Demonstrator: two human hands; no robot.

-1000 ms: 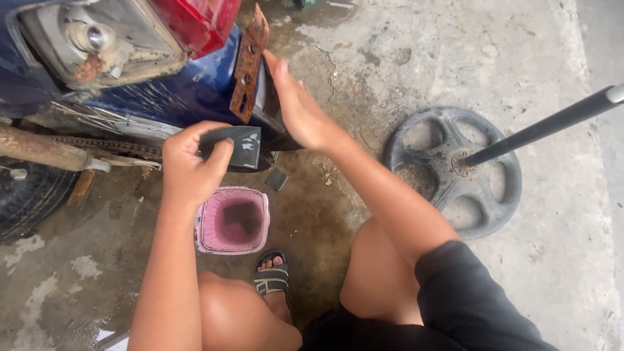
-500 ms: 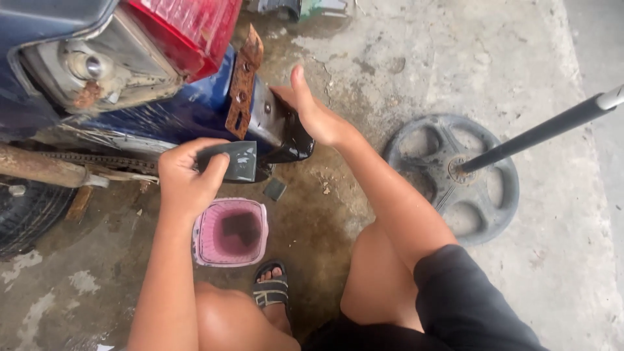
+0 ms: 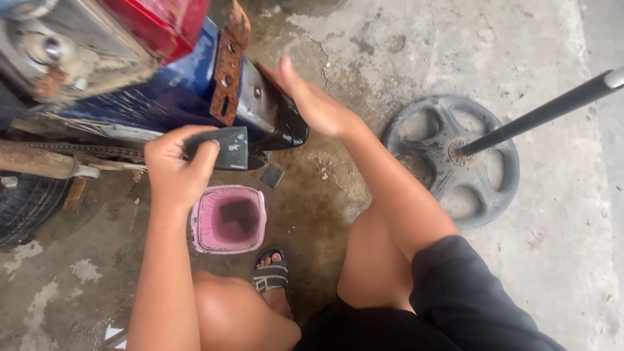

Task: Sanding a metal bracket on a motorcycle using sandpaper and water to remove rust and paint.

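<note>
A: What do the hands have hold of?

B: The left hand (image 3: 172, 170) is clenched around a dark grey rectangular block (image 3: 224, 148), thumb on its near face and fingers curled over the top. The block sits against the lower edge of the blue rear mudguard (image 3: 162, 97) of a motorbike. The right hand (image 3: 312, 101) grasps nothing: it is flat, fingers straight, with its palm pressed against the black end piece (image 3: 276, 120) of that mudguard.

A: And what is on the mudguard?

B: A rusty metal bracket (image 3: 229, 65) with holes runs up it, just beside the right hand's fingertips. Above, towards the top left corner of the view, there is a red tail light (image 3: 159, 23) and a grubby clear lamp (image 3: 52, 55).

A: What lies on the floor?

B: A pink plastic tub (image 3: 229, 220) stands on the wet concrete floor (image 3: 403, 39), directly under the left hand, holding dark liquid and something dark and square. A small dark square piece (image 3: 272, 175) lies on the floor between the tub and the mudguard. The person's sandalled foot (image 3: 272, 276) is just beside the tub's near edge.

A: Anything to the right?

B: A grey round weight plate (image 3: 455, 162) with spoke-like openings lies flat, well apart from the tub, and a dark pole (image 3: 546, 110) rises from its hub. At the left edge is a tyre (image 3: 26, 208), with a rusty pipe (image 3: 39, 161) above it.
</note>
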